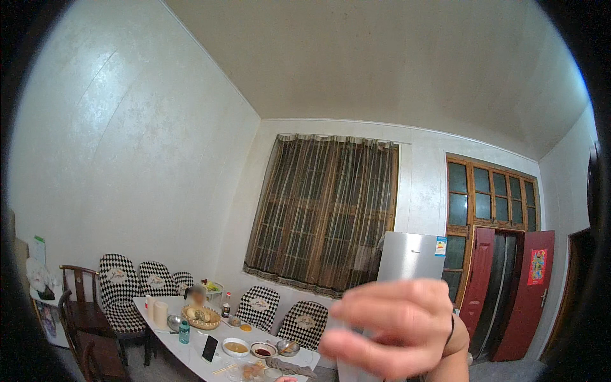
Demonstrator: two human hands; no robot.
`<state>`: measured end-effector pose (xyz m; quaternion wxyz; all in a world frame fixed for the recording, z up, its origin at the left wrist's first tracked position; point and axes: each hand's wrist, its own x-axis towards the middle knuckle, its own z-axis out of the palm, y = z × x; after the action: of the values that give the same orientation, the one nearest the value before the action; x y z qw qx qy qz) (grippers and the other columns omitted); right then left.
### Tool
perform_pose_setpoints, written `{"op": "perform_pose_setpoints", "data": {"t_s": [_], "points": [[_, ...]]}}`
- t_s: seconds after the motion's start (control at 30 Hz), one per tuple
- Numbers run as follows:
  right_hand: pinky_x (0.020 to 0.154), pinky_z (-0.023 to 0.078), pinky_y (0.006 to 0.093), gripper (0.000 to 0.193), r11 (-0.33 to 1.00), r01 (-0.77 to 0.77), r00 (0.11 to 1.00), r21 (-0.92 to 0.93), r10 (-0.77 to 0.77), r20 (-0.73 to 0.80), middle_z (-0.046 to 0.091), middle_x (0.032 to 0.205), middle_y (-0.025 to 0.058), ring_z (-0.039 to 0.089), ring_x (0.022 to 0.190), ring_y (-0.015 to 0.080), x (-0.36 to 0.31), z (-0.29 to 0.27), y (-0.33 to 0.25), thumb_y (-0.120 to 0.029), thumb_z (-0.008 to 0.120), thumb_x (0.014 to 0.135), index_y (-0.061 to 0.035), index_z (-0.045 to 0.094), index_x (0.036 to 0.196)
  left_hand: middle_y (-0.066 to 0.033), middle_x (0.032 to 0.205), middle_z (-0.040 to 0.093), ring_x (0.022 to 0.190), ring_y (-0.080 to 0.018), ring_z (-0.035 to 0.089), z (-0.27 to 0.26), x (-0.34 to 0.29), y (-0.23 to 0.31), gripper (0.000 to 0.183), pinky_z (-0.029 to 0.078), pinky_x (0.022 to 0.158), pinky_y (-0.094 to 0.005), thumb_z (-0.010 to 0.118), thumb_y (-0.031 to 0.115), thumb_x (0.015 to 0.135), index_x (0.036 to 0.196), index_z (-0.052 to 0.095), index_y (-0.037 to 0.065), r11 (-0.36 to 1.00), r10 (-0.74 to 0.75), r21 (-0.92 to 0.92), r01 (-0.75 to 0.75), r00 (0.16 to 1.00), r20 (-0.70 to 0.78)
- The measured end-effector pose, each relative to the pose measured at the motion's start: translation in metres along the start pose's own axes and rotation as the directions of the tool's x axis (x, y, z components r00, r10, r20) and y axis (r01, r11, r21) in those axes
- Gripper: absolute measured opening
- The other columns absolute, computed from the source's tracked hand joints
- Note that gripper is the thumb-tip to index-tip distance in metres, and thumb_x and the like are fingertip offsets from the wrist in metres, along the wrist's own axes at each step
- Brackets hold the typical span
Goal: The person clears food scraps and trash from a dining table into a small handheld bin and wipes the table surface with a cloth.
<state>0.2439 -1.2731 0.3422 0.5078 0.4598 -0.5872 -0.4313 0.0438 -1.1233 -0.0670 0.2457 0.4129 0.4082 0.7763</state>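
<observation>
My right hand [394, 328] is raised close in the foreground, right of the table, with its fingers curled and slightly blurred. Whatever it may hold is hidden. Of my left hand [287, 379] only a bit of fingers shows at the lower edge, by the table's near end. Near it on the white table [172, 347] lie a grey cloth [289, 367] and a crumpled clear plastic bag [253, 370]. Farther back stand a white bowl of yellowish liquid [236, 347], a bowl of dark sauce [263, 349], a metal bowl [288, 348] and an upright phone [209, 348].
A wicker basket of food [201, 317], a teal bottle [184, 332] and a dark bottle [226, 305] stand toward the far end. Checkered chairs [256, 308] line the table's far side; wooden chairs [83, 305] stand at left. Behind my right hand is a silver refrigerator [410, 258].
</observation>
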Motion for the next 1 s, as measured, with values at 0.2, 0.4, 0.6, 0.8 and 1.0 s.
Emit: {"op": "perform_pose_setpoints", "data": {"t_s": [0.2,0.4,0.6,0.8,1.0], "points": [[0.049,0.048,0.0256,0.019,0.946,-0.316,0.944,0.071,0.306,0.124,0.061,0.076,0.0049,0.060,0.065,0.0148,-0.036,0.031,0.007,-0.010,0.067,0.073,-0.0063,0.066,0.091,-0.0094,0.095,0.058,0.083,-0.0145,0.054,-0.030,0.010,-0.080,0.032,0.045,0.078,-0.0279,0.054,0.020,0.089,0.115,0.051,0.003,0.923,0.008,0.377,0.077,0.976,-0.219],[0.062,0.048,0.0282,0.021,0.346,-0.774,0.508,0.530,0.839,0.194,0.065,0.083,0.0105,0.060,0.070,0.0202,-0.133,0.092,-0.034,-0.004,0.071,0.073,0.0011,0.064,0.091,-0.0057,0.081,0.062,0.075,-0.0116,0.056,-0.026,-0.013,0.008,0.026,0.044,0.066,-0.0263,0.052,0.025,0.091,0.104,0.061,0.004,0.960,-0.161,0.191,0.206,0.961,-0.224],[0.055,0.047,0.0211,0.020,-0.602,-0.602,-0.114,0.525,0.715,0.689,0.064,0.090,0.0084,0.059,0.073,0.0105,-0.185,0.209,-0.155,-0.012,0.059,0.087,0.0007,0.060,0.103,-0.0038,0.096,0.062,0.085,-0.0108,0.054,-0.112,-0.058,0.013,0.019,0.043,0.078,-0.0243,0.051,0.017,0.092,0.102,0.060,0.003,0.943,0.037,0.302,0.139,0.859,-0.511],[0.054,0.048,0.0217,0.028,-0.942,-0.308,-0.170,-0.132,-0.082,0.982,0.063,0.087,0.0033,0.058,0.069,0.0093,-0.232,0.325,-0.357,-0.023,0.057,0.090,-0.0015,0.059,0.107,-0.0044,0.104,0.059,0.096,-0.0126,0.052,-0.198,-0.136,0.010,0.019,0.038,0.086,-0.0240,0.049,0.014,0.092,0.104,0.057,0.002,0.961,-0.122,0.045,0.273,0.563,-0.817],[0.054,0.047,0.0225,0.022,-0.732,0.170,-0.054,-0.660,-0.676,0.735,0.059,0.074,0.0012,0.056,0.062,0.0105,-0.264,0.393,-0.573,-0.019,0.058,0.088,-0.0043,0.061,0.104,-0.0049,0.108,0.059,0.102,-0.0155,0.052,-0.244,-0.218,-0.040,0.019,0.039,0.090,-0.0302,0.051,0.018,0.091,0.102,0.059,0.005,0.940,-0.139,-0.036,0.340,0.283,-0.949]]}}
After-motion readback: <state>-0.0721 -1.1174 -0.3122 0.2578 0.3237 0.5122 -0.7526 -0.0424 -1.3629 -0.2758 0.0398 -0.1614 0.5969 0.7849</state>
